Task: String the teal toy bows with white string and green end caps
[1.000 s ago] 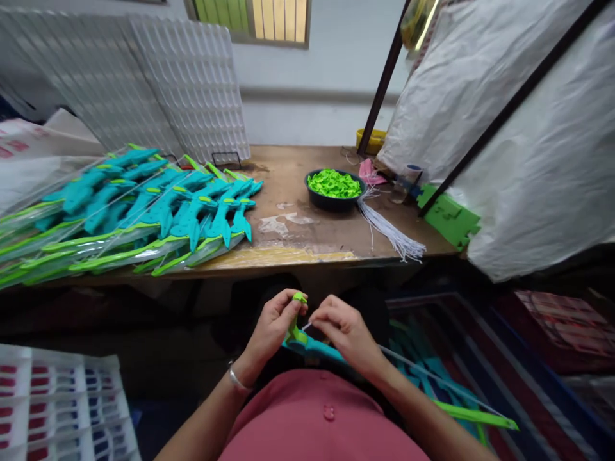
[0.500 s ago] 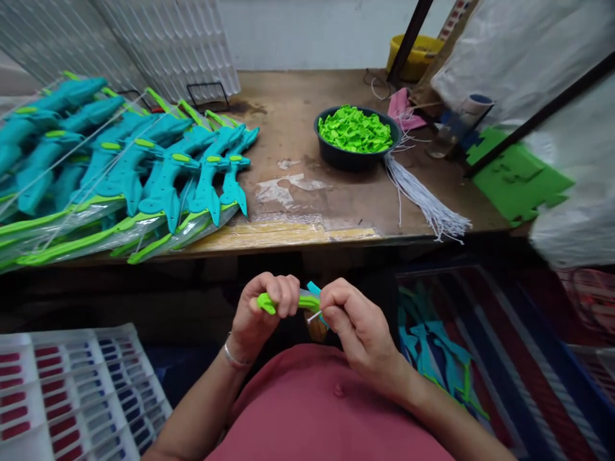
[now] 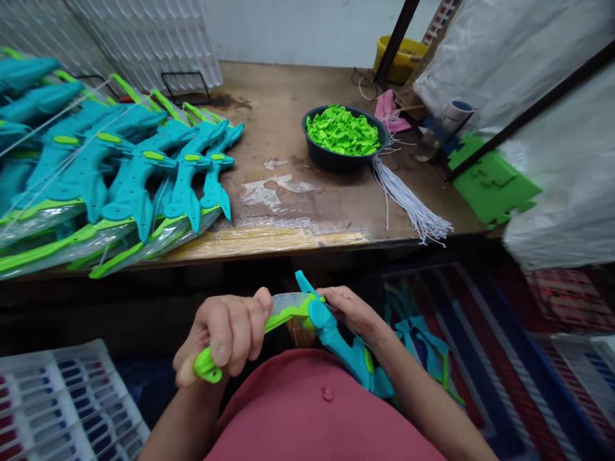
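Note:
A toy bow (image 3: pixel 339 339) with a turquoise grip and a green limb lies slantwise in front of the pink shirt. My left hand (image 3: pixel 228 333) is wrapped round the green limb, whose tip pokes out below the fist. Clear plastic film shows along that limb. My right hand (image 3: pixel 353 310) is closed at the joint between limb and turquoise grip; its fingertips are partly hidden behind the bow. On the table to the left lies a pile of similar turquoise and green bows (image 3: pixel 120 153), strung with white cord.
A dark bowl (image 3: pixel 339 160) of small green parts stands on the wooden table (image 3: pixel 288 218). Beside it lies a bundle of white strings (image 3: pixel 413 205). White crates (image 3: pixel 67 397) are at lower left. More turquoise parts (image 3: pixel 423 339) lie in a striped-lined bin at right.
My left hand has moved left and down, still holding the limb. The bow has turned, so its turquoise grip now shows below my right hand. The view has shifted slightly to the right.

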Demonstrator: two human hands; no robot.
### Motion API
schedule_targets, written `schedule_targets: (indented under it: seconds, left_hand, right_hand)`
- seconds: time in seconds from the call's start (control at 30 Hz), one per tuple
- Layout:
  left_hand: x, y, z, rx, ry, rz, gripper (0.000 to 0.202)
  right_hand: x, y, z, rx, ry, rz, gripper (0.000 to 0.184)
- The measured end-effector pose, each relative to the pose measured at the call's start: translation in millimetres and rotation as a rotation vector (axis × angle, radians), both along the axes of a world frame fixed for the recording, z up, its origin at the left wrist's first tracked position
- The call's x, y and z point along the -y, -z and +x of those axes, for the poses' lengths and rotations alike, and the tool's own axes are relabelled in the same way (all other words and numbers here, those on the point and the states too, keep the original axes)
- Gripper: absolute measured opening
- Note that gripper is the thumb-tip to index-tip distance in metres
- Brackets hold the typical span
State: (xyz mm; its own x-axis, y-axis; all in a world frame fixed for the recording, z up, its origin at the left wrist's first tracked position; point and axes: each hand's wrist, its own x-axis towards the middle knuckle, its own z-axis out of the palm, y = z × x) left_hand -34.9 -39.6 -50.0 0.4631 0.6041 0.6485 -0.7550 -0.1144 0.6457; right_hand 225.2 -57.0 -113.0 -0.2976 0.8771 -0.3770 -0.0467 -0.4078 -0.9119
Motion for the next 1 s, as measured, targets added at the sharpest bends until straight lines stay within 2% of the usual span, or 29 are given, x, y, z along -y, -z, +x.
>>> schedule_targets:
  seconds: [0.13, 0.23, 0.33, 0.4, 0.47, 0.57, 0.67, 0.73, 0.87, 1.0]
  left_hand:
    - [-8.8, 1.4, -3.2, 0.013, 0.040, 0.061, 0.040]
    - [-20.5, 2.1, -7.7, 0.028, 0.127, 0.126, 0.038]
    - [-35.0, 4.7, -8.7, 0.164, 0.231, 0.146, 0.038]
    - [-38.1, 7.6, -4.1, 0.291, 0.174, 0.012, 0.040]
    - [-32.9, 10.0, 4.6, 0.334, 0.047, -0.161, 0.040]
    - [-16.4, 10.8, 20.1, 0.188, -0.165, -0.345, 0.038]
    - [-3.1, 8.4, 30.8, 0.076, -0.297, -0.439, 0.042]
    - [1.8, 5.3, 33.4, 0.073, -0.320, -0.455, 0.045]
    - [7.6, -3.0, 29.0, 0.095, -0.295, -0.391, 0.045]
    - [12.2, -3.3, 13.1, 0.113, -0.289, -0.330, 0.042]
  right_hand:
    - [9.1, 6.7, -8.0, -0.140, -0.005, -0.077, 0.063]
    - [15.7, 4.8, -10.8, -0.192, 0.003, -0.105, 0.059]
    - [22.5, 2.4, -14.8, -0.183, 0.031, -0.096, 0.051]
    - [25.6, 3.3, -17.2, -0.152, 0.057, -0.081, 0.048]
    - [25.9, 5.9, -16.3, -0.108, 0.077, -0.065, 0.049]
    - [20.7, 6.8, -5.2, 0.013, 0.123, -0.021, 0.049]
    - [14.3, -4.0, 8.1, 0.153, 0.224, 0.064, 0.038]
    - [13.4, -17.6, 9.3, 0.252, 0.243, 0.151, 0.034]
    - [18.4, -45.0, -7.2, 0.416, 0.124, 0.289, 0.026]
    - [20.5, -53.7, -14.3, 0.465, 0.095, 0.389, 0.019]
